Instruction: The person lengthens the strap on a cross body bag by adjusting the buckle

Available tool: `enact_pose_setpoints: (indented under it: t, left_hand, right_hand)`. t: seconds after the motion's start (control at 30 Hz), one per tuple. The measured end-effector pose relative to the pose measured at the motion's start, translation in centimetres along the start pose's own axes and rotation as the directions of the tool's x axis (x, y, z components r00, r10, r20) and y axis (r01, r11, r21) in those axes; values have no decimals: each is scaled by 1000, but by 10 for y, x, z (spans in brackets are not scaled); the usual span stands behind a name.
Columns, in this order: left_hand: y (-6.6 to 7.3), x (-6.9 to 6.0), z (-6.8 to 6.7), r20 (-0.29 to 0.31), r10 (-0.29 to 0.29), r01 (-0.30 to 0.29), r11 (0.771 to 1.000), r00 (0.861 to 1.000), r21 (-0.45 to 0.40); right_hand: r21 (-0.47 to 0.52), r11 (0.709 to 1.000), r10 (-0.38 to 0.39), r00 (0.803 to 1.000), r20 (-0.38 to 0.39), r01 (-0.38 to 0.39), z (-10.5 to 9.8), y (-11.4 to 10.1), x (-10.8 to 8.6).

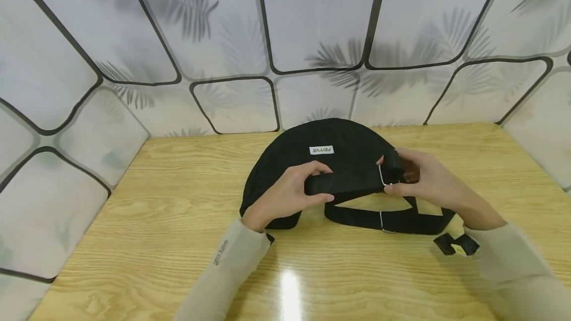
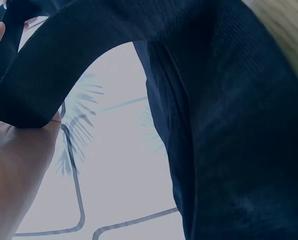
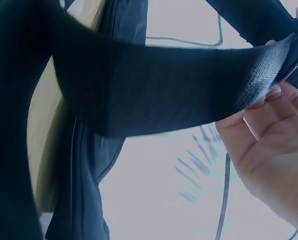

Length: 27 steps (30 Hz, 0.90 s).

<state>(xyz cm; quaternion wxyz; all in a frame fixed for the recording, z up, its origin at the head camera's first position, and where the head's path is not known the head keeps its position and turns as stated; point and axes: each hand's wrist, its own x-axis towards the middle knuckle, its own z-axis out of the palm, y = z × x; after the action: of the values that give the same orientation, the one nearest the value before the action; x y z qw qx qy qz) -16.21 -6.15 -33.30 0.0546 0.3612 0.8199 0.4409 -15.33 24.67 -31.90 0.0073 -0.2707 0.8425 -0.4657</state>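
A black half-round bag [image 1: 290,155] with a small white label [image 1: 321,150] lies on the table, its curved edge toward the wall. My left hand [image 1: 292,187] holds a fold of the wide black strap [image 1: 343,182] between thumb and fingers, over the front of the bag. At the bag's right end my right hand [image 1: 424,175] pinches the strap at a metal slider buckle [image 1: 382,175]. In the right wrist view, the strap [image 3: 174,90] curves up into the right fingers. A second metal buckle [image 1: 381,222] sits on the strap loop nearer me.
The bag and strap lie on a light wood-grain table [image 1: 169,241]. Behind it and at both sides stands a patterned wall covering [image 1: 232,103] with dark outlines and leaf shapes. A small black device [image 1: 457,245] is at the right wrist.
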Motion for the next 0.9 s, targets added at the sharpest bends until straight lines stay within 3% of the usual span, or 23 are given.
enact_pose_setpoints:
  t: [0.2,0.63,0.9]
  left_hand:
    - [-2,-2,-3,14,8,-7,1000,1000,-20]
    - [-4,-6,-8,9,12,-12,1000,1000,20]
    - [-6,-11,-14,-1,-5,5,999,1000,43]
  right_hand:
    - [0,999,-42,999,8,42,-7,6,-6]
    - [-75,994,-83,996,38,86,-18,18,-17]
    - [-95,991,-97,995,-9,95,-29,31,-28]
